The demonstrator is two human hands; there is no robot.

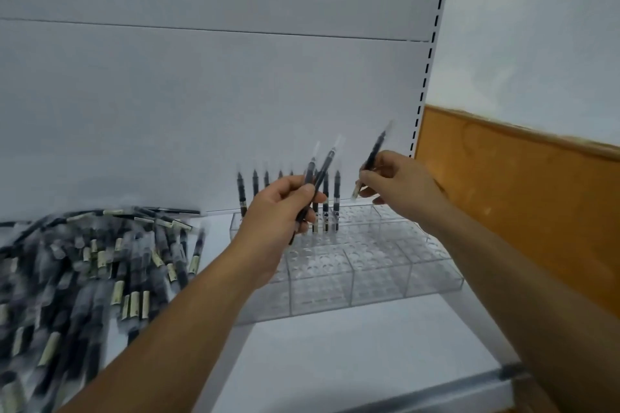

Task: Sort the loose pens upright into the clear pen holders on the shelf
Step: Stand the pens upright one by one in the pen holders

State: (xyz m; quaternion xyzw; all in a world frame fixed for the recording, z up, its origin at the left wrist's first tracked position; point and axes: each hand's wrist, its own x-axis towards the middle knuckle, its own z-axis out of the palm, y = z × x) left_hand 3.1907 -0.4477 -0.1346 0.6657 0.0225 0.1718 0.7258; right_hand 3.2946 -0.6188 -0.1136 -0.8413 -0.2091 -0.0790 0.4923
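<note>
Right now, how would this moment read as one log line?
left hand: holds two pens | right hand: pinches one pen | clear holder: back row partly filled | loose pens: piled at left

One head-worn, wide-angle view here, looking forward and down onto the white shelf (335,362) and facing its back panel (201,94). It's close in: the clear pen holders (369,275) sit centre frame, the pen pile (84,271) blurs at the left edge, and the orange wall panel (520,194) fills the right.
</note>
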